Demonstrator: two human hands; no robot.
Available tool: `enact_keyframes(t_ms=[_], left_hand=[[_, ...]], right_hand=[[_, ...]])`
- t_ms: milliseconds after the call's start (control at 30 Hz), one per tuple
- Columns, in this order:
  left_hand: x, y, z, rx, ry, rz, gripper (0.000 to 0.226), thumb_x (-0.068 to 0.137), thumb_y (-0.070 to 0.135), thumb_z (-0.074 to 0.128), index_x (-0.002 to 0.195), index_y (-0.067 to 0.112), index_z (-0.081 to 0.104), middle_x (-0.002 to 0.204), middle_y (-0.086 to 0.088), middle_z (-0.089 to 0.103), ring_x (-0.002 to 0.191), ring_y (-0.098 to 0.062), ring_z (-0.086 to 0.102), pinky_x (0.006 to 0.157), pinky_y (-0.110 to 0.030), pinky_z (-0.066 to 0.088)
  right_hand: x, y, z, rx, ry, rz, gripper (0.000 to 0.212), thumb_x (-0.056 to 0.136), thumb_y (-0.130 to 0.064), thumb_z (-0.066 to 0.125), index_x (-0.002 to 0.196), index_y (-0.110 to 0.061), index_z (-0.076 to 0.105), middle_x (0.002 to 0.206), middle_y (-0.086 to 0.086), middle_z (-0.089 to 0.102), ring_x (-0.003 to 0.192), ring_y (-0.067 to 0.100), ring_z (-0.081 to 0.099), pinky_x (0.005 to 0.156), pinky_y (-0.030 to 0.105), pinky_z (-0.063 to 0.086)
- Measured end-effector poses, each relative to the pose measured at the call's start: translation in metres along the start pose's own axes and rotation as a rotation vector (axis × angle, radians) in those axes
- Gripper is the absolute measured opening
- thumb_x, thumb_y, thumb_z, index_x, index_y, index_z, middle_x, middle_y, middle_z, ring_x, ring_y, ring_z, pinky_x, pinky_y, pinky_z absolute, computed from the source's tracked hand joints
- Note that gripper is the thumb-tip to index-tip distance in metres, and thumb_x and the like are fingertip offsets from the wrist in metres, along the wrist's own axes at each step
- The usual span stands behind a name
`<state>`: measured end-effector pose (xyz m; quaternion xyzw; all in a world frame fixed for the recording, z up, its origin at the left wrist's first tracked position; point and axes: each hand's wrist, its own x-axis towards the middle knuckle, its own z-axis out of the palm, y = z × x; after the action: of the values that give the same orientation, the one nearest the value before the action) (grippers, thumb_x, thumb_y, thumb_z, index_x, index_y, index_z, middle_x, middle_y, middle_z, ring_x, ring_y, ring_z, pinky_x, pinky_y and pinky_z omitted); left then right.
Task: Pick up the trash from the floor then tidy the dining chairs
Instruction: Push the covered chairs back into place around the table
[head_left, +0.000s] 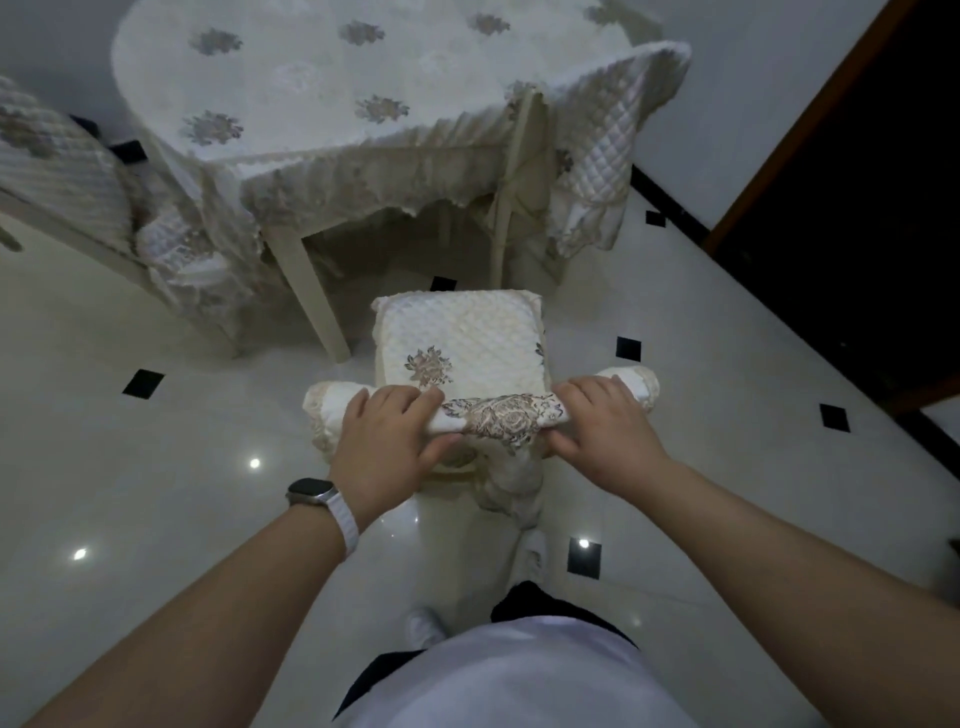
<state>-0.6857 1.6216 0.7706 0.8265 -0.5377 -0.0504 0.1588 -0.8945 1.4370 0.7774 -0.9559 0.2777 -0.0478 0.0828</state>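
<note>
A person stands behind a dining chair and looks down at it. The left hand and the right hand both rest on the top of the chair back, which has a padded cover with a flower print. The fingers of each hand curl over the top and grip it, one hand near each end. The chair stands on the shiny floor, a little way out from the tabletop with its long cloth. No trash shows on the floor here, so I think the picking up is done and the chair tidying is the step now. Next, I think the chair needs a straight push forward so the seat slides under the cloth, between the table legs. Another chair stands at the left, and one more at the right corner of the table.
</note>
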Motion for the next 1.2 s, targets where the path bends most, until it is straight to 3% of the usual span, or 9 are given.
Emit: enact_keyframes(t_ms=[133,267,467,700,933,1067,1200], left_hand=[[0.012,-0.010,-0.002,0.015,0.019,0.105,0.055,0.082,0.067,0.047,0.101,0.018,0.064,0.087,0.001,0.063,0.081,-0.026,0.060,0.079,-0.040,0.046],[0.018,-0.016,-0.005,0.033,0.030,0.164,0.055,0.082,0.068,0.048,0.097,0.018,0.065,0.084,0.000,0.062,0.077,-0.026,0.059,0.072,-0.036,0.043],[0.025,-0.019,-0.004,0.030,0.063,0.155,0.053,0.079,0.062,0.056,0.100,0.015,0.069,0.087,-0.001,0.064,0.078,-0.025,0.060,0.073,-0.034,0.044],[0.070,-0.023,-0.018,-0.019,0.139,0.054,0.054,0.080,0.059,0.057,0.103,0.012,0.071,0.091,-0.003,0.066,0.082,-0.027,0.061,0.074,-0.037,0.046],[0.111,-0.013,-0.020,-0.047,0.207,-0.004,0.052,0.082,0.057,0.060,0.106,0.012,0.071,0.094,-0.004,0.067,0.084,-0.030,0.061,0.076,-0.041,0.049],[0.131,-0.009,-0.019,-0.054,0.222,-0.026,0.065,0.088,0.070,0.047,0.107,0.013,0.071,0.095,-0.004,0.067,0.084,-0.030,0.062,0.076,-0.045,0.050],[0.150,-0.003,-0.019,-0.033,0.259,-0.033,0.065,0.090,0.069,0.045,0.107,0.011,0.070,0.091,-0.004,0.065,0.080,-0.030,0.060,0.073,-0.044,0.048]], right_hand=[[0.005,0.012,0.008,0.035,0.097,-0.118,0.047,0.084,-0.045,0.051,0.109,-0.007,0.066,0.104,0.010,0.066,0.092,0.031,0.060,0.093,0.046,0.045],[0.014,0.020,0.012,0.022,0.166,-0.213,0.046,0.081,-0.047,0.052,0.102,-0.009,0.068,0.097,0.008,0.066,0.084,0.031,0.060,0.081,0.044,0.048],[0.038,0.039,0.017,0.024,0.150,-0.373,0.044,0.081,-0.052,0.055,0.102,-0.014,0.062,0.092,0.006,0.063,0.078,0.029,0.060,0.069,0.039,0.050],[0.094,0.053,0.005,0.135,0.296,-0.395,0.042,0.079,-0.048,0.061,0.096,-0.011,0.070,0.085,0.005,0.064,0.071,0.027,0.058,0.061,0.036,0.048],[0.143,0.081,-0.008,0.137,0.369,-0.461,0.042,0.079,-0.050,0.062,0.093,-0.013,0.071,0.084,0.004,0.064,0.071,0.026,0.055,0.063,0.032,0.043],[0.164,0.097,-0.015,0.167,0.369,-0.479,0.040,0.079,-0.051,0.063,0.093,-0.014,0.071,0.084,0.003,0.064,0.072,0.027,0.056,0.061,0.033,0.044],[0.186,0.108,-0.023,0.178,0.361,-0.502,0.041,0.079,-0.051,0.063,0.094,-0.015,0.072,0.084,0.002,0.064,0.072,0.026,0.056,0.062,0.032,0.043]])
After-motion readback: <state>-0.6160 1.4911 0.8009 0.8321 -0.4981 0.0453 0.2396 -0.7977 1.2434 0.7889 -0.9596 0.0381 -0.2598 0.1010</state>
